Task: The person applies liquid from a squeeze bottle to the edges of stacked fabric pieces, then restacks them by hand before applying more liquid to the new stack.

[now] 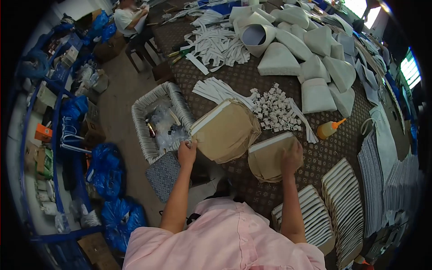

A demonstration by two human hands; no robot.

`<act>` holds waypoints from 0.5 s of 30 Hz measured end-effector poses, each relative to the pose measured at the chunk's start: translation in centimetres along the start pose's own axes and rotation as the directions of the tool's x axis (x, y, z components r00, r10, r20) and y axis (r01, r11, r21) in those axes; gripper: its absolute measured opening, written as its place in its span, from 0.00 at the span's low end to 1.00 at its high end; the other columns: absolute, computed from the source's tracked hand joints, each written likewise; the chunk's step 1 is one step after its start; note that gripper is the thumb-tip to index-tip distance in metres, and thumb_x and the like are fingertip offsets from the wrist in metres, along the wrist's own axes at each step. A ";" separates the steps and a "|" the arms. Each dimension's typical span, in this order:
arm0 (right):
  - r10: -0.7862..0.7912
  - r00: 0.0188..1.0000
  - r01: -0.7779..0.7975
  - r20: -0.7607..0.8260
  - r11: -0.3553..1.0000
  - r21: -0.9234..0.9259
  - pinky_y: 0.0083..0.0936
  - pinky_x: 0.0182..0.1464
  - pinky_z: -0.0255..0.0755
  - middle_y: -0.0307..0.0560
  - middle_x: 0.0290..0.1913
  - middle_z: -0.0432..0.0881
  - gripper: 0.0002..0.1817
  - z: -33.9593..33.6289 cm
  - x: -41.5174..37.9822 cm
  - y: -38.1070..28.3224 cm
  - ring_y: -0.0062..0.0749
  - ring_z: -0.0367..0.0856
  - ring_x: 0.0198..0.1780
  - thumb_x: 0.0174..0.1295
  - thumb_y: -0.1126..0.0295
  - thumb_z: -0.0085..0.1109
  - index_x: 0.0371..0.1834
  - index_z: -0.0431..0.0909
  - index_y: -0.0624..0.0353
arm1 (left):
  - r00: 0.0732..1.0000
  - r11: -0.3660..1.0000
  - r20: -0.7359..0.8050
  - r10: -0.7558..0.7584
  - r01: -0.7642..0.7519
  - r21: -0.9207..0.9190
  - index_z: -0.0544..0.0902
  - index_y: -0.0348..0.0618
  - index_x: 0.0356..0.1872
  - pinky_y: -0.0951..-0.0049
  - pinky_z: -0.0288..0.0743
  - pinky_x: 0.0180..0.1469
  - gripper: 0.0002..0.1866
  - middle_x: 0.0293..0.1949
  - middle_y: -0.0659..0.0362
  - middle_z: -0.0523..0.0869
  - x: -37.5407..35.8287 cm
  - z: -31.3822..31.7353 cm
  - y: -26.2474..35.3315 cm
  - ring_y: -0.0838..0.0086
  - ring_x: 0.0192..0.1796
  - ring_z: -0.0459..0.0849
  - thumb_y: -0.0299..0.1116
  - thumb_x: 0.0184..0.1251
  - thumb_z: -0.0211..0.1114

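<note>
At the left corner of a thick stack of tan sheet pieces (225,132), each cut to a rounded shape, my left hand (186,154) is closed with thumb and finger pinching the edge. A white strip runs along the top edge of that stack. My right hand (292,158), somewhat smeared, lies over the right side of a smaller tan stack (265,159), which also has a white strip along its top. Just beyond the two stacks lies a heap of small white clips or folded tabs (275,108). Long white strips (220,92) lie beside the heap.
A woven basket (138,119) holding plastic bags stands left of the table. Beyond are white moulded shapes (279,60) and more cut strips (220,45). A yellow glue bottle (327,130) and layered stacks (342,202) are at right. Another person (128,20) sits at far left.
</note>
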State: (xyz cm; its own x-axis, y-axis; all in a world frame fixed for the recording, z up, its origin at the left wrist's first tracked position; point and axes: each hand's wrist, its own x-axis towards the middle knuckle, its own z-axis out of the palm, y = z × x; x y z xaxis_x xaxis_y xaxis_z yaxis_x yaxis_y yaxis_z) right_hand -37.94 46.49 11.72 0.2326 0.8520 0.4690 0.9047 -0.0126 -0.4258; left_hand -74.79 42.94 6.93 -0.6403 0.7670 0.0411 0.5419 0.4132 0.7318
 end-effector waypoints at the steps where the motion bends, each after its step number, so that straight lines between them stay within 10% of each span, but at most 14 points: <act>1: -0.095 0.983 0.056 0.156 0.970 0.237 0.39 0.53 0.67 0.63 0.55 0.68 0.29 0.1 -0.4 -2.4 0.58 0.67 0.55 0.49 0.77 0.62 0.57 0.65 0.61 | 0.985 0.999 -0.169 0.045 -0.042 0.018 0.73 0.33 0.18 0.62 0.67 0.28 0.22 0.16 0.48 0.74 0.3 0.4 -0.3 0.61 0.23 0.77 0.45 0.56 0.63; 4: -0.400 0.798 0.083 0.450 0.813 0.576 0.39 0.60 0.61 0.61 0.60 0.63 0.33 2.0 -2.7 -8.8 0.56 0.61 0.61 0.51 0.73 0.63 0.62 0.62 0.57 | 0.975 0.970 0.221 -0.034 0.085 -0.227 0.72 0.32 0.18 0.63 0.65 0.27 0.21 0.15 0.51 0.71 2.1 1.8 -3.2 0.64 0.21 0.73 0.43 0.56 0.64; 9: -0.675 0.681 0.474 0.285 0.702 0.531 0.40 0.56 0.65 0.59 0.58 0.66 0.31 3.3 -4.2 -17.7 0.54 0.66 0.58 0.51 0.73 0.62 0.60 0.65 0.57 | 0.966 0.901 0.258 -0.012 0.123 -0.417 0.71 0.35 0.17 0.68 0.64 0.27 0.20 0.14 0.59 0.72 1.5 -0.9 3.8 0.75 0.22 0.69 0.40 0.59 0.62; 13: -0.496 0.797 0.229 0.345 0.776 0.587 0.32 0.47 0.71 0.58 0.47 0.77 0.25 7.7 -3.1 -18.5 0.44 0.78 0.47 0.53 0.76 0.59 0.57 0.69 0.59 | 0.913 0.529 0.372 0.169 0.234 -0.816 0.79 0.37 0.28 0.77 0.70 0.34 0.13 0.28 0.64 0.81 0.4 -1.3 7.9 0.80 0.32 0.78 0.38 0.63 0.59; 15: -0.321 0.886 0.008 0.335 0.733 0.680 0.24 0.39 0.72 0.49 0.35 0.81 0.18 6.8 -0.8 -16.9 0.29 0.79 0.36 0.55 0.80 0.53 0.52 0.74 0.62 | 0.886 0.671 0.430 0.174 0.213 -0.711 0.78 0.37 0.33 0.75 0.68 0.35 0.15 0.30 0.61 0.80 0.8 -0.4 7.3 0.79 0.32 0.76 0.41 0.63 0.59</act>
State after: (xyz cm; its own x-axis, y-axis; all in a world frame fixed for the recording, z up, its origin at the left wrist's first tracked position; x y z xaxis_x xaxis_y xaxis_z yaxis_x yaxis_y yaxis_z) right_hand -55.90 49.56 13.24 -0.2039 0.9342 0.2929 0.4223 0.3538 -0.8346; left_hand -71.57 46.34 12.61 -0.2388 0.9626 -0.1284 -0.1595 0.0915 0.9829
